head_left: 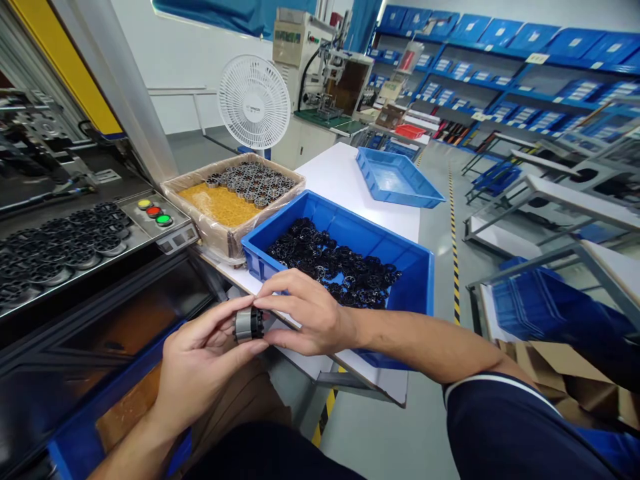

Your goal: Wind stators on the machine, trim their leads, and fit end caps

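Between my two hands is a stator core (244, 325), a short grey metal cylinder with a black toothed plastic end piece (257, 323) on its right side. My left hand (197, 360) grips the metal body between thumb and fingers. From the right, the thumb and fingers of my right hand (307, 313) close on the black end. Just beyond the right hand, a deep blue bin (425, 280) contains many loose black plastic end pieces (325, 257). Palm and fingers hide part of the stator core.
A plastic-lined box (233, 240) of stator cores (255, 180) over yellow material adjoins the bin. At left, more cores (75, 247) lie on a machine bed beside push buttons (154, 211). A blue tray (400, 177) and a white fan (254, 100) stand farther back.
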Demonstrator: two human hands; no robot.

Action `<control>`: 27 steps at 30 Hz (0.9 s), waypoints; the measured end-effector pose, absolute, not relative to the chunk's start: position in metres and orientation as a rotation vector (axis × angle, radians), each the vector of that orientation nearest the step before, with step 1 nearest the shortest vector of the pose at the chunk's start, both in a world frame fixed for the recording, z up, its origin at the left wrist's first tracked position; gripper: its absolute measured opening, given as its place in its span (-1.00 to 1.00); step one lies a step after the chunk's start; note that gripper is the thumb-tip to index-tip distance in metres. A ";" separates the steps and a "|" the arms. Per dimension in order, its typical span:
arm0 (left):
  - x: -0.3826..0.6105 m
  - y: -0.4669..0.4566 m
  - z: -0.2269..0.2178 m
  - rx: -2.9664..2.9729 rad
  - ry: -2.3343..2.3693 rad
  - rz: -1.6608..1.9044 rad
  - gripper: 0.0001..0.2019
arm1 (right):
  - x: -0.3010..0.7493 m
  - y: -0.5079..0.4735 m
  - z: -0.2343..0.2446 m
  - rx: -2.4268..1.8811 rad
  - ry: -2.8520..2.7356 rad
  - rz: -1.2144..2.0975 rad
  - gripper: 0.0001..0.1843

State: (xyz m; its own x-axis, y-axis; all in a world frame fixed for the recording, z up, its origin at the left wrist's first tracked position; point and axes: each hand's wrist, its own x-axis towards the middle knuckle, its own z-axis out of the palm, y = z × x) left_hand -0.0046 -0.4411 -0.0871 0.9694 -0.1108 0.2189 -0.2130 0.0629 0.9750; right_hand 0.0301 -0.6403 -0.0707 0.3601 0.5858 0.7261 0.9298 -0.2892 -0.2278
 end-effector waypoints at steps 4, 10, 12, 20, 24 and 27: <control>-0.003 -0.441 -0.083 1.437 -0.263 0.016 -0.48 | 0.030 -0.640 -0.070 -1.952 -1.365 -0.788 -0.71; -0.001 -0.441 -0.077 1.372 -0.269 -0.078 -0.51 | 0.032 -0.640 -0.070 -1.896 -1.450 -0.874 -0.73; 0.000 -0.441 -0.077 1.359 -0.275 -0.098 -0.51 | 0.033 -0.641 -0.071 -1.892 -1.476 -0.883 -0.71; 0.003 -0.441 -0.076 1.350 -0.314 -0.140 -0.52 | 0.028 -0.641 -0.068 -2.019 -1.418 -0.816 -0.78; 0.002 -0.441 -0.079 1.370 -0.306 -0.146 -0.53 | 0.029 -0.641 -0.069 -1.996 -1.453 -0.843 -0.75; 0.000 -0.441 -0.083 1.397 -0.293 -0.149 -0.55 | 0.034 -0.642 -0.067 -1.955 -1.399 -0.713 -0.71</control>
State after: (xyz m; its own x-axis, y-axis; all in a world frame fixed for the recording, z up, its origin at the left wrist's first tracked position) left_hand -0.0003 -0.4411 -0.0833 0.9547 -0.2745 0.1146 -0.0688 0.1710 0.9829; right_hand 0.0336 -0.6422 -0.0670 0.2922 0.6169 0.7308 0.9538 -0.2439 -0.1755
